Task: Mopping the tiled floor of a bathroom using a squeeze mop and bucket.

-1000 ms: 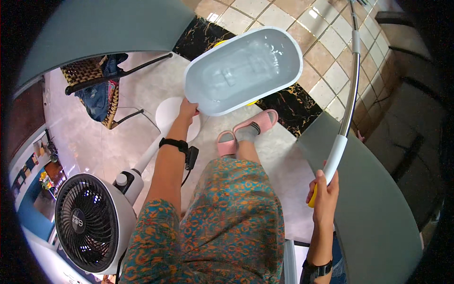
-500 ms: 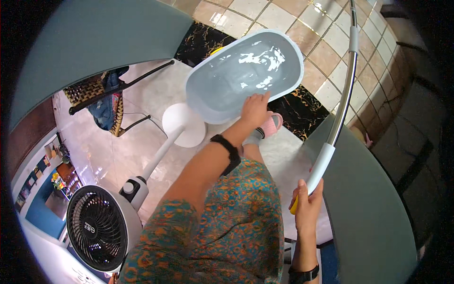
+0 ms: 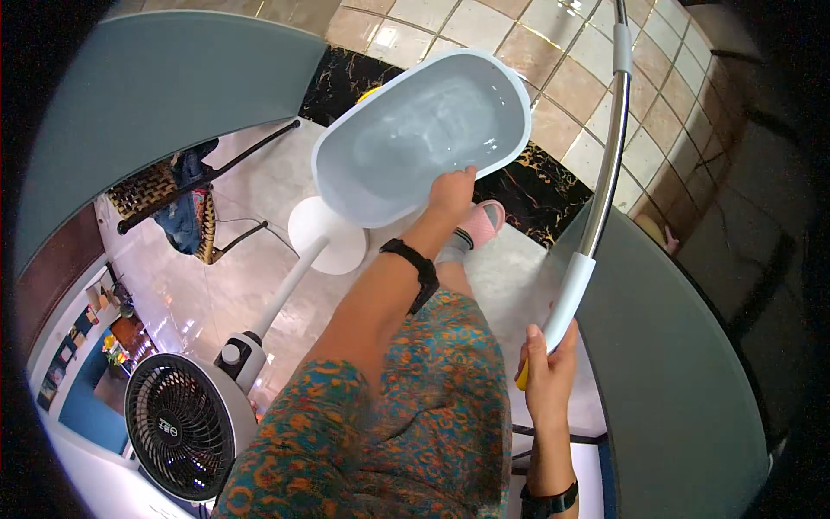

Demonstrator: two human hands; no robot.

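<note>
Floor (image 3: pixel 259 199) biggest thing here, shiny pale tile meeting black marble strip and tan squares further out. Grey curved panels left and right crowd the view. Pale blue tub (image 3: pixel 415 138) held tilted above floor, left hand (image 3: pixel 451 192) clamped on its near rim. Pedestal fan (image 3: pixel 181 424) lower left, its white round base just beside tub. Chair with blue cloth (image 3: pixel 177 212) off left. Right hand (image 3: pixel 546 368) wrapped round mop handle (image 3: pixel 596 208). Pink slipper (image 3: pixel 480 221) under tub edge.

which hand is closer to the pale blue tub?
Left. The left hand grips the rim of the pale blue tub; the right hand is well below it, holding a mop handle.
</note>
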